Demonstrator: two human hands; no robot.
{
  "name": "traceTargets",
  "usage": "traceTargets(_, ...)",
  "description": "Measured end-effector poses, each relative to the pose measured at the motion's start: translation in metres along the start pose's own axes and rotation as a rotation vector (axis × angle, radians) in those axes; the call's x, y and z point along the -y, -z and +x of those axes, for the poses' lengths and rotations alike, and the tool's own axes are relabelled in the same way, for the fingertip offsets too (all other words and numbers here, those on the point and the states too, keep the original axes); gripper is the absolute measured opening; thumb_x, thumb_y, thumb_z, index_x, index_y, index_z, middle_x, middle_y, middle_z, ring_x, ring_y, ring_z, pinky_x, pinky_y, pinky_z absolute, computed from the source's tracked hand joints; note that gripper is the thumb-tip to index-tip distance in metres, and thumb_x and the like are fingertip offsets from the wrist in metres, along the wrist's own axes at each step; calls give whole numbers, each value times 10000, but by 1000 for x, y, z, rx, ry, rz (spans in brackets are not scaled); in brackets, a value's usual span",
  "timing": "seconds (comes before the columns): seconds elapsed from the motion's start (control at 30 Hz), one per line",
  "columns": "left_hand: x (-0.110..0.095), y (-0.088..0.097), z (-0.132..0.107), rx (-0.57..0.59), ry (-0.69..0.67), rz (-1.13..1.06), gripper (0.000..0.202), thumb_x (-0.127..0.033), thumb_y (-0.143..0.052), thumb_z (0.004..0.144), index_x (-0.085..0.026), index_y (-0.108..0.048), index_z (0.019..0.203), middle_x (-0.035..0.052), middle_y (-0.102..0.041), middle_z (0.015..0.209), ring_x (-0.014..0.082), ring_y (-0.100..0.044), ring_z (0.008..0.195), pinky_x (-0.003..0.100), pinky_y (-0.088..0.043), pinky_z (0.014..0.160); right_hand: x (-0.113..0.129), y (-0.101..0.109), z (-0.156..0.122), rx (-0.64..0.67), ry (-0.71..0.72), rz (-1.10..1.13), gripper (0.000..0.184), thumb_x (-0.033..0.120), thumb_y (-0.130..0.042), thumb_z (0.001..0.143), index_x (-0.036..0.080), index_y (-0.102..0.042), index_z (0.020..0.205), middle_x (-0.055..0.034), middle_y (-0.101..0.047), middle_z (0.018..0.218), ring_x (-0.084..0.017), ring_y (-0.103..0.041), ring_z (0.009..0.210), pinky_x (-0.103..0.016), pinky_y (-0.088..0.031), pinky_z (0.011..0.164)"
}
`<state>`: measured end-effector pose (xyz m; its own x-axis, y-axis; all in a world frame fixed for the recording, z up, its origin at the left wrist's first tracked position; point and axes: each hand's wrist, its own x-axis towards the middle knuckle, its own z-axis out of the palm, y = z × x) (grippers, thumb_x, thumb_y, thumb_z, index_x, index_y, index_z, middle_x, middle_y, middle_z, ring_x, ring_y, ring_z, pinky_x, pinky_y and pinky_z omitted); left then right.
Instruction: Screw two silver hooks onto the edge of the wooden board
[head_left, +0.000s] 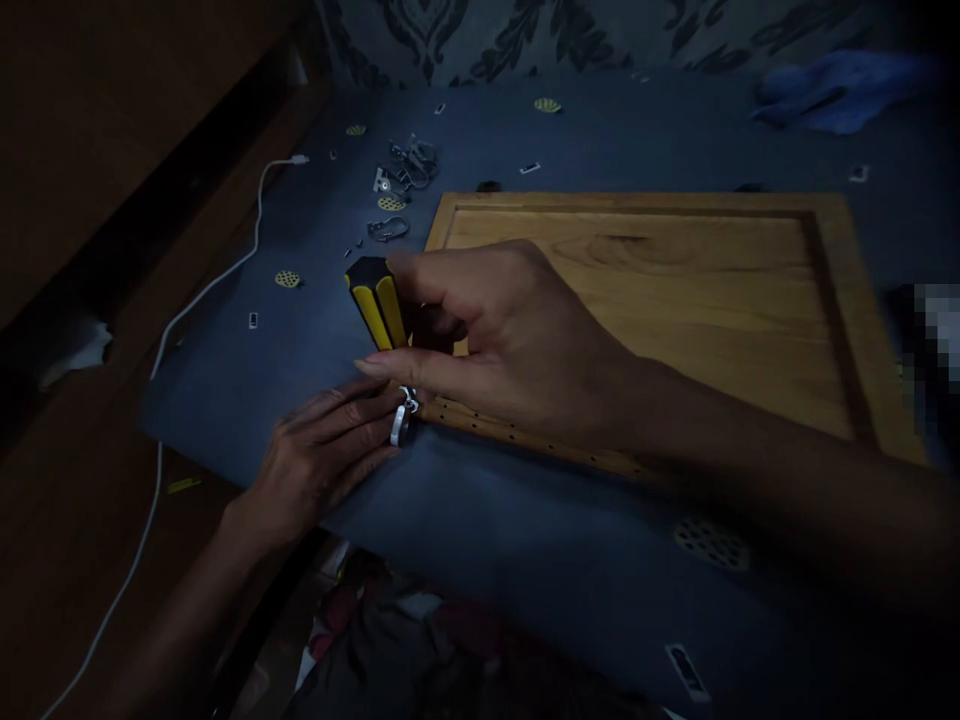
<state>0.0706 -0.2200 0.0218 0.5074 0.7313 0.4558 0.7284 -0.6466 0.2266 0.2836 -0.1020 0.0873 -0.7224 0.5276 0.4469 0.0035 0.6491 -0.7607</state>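
In my right hand (pixel 495 320) is a screwdriver (pixel 379 310) with a yellow and black handle, tilted over the near left corner of a wooden board (pixel 645 300). Its tip is hidden behind my thumb and fingers. Below it sits a small shiny metal fitting (pixel 401 420) at the end of a wooden edge (pixel 510 435) dotted with small holes. My left hand (pixel 322 445) lies low on the cloth, its fingers pressed together, fingertips against the fitting. Whether the drilled edge belongs to the board or is a separate strip, I cannot tell.
Several metal fittings (pixel 409 165) lie in a pile behind the screwdriver, with another wire-like clip (pixel 388 229) and tiny screws (pixel 352 248) nearby. A white cable (pixel 259 210) runs along the left. A blue cloth (pixel 847 90) lies at the back right of the patterned tablecloth (pixel 450 510).
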Motion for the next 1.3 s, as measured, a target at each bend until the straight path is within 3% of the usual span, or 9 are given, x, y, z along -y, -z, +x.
traceTargets(0.13,0,0,0,9,6,5,262,-236,-639,1050,-199,-688,1304,73,-777,1290,273,-682,1324,420,-650,1027,0,1,2,16,-31,29,226,194,-740,962,194,-567,816,57,-592,763,-92,-588,705,-226,-522,640)
traceTargets(0.3,1,1,0,14,18,-21,234,-212,-650,1038,-182,-709,1263,87,-776,1287,271,-678,1330,423,-643,1055,4,5,4,-162,-86,49,169,281,-746,973,176,-627,915,3,-687,909,-111,-668,747,-237,-590,656)
traceTargets(0.4,1,0,0,2,15,-22,243,-209,-644,1042,-179,-699,1277,92,-775,1288,273,-674,1336,426,-648,1045,4,5,2,-198,-80,26,212,340,-771,953,177,-646,899,-14,-711,913,-122,-682,730,-235,-599,620)
traceTargets(0.57,0,-1,-1,3,14,-4,224,-236,-633,1054,-172,-698,1259,95,-776,1286,271,-677,1332,425,-656,1021,-3,-3,-5,-189,-12,2,107,269,-717,983,197,-649,946,17,-723,889,-114,-689,747,-225,-608,645)
traceTargets(1.13,1,0,1,-4,-11,6,195,-228,-630,1056,-158,-693,1227,99,-778,1279,267,-679,1330,405,-655,1013,-2,-8,-8,-154,-90,-26,143,268,-730,968,203,-629,890,17,-690,833,-118,-644,701,-258,-581,647)
traceTargets(1.3,2,0,1,-17,-26,18,199,-250,-612,1069,-172,-692,1234,86,-781,1277,269,-692,1313,399,-665,992,-3,-5,-9,-112,-38,-15,116,260,-720,980,212,-628,928,25,-690,844,-123,-672,747,-254,-590,678)
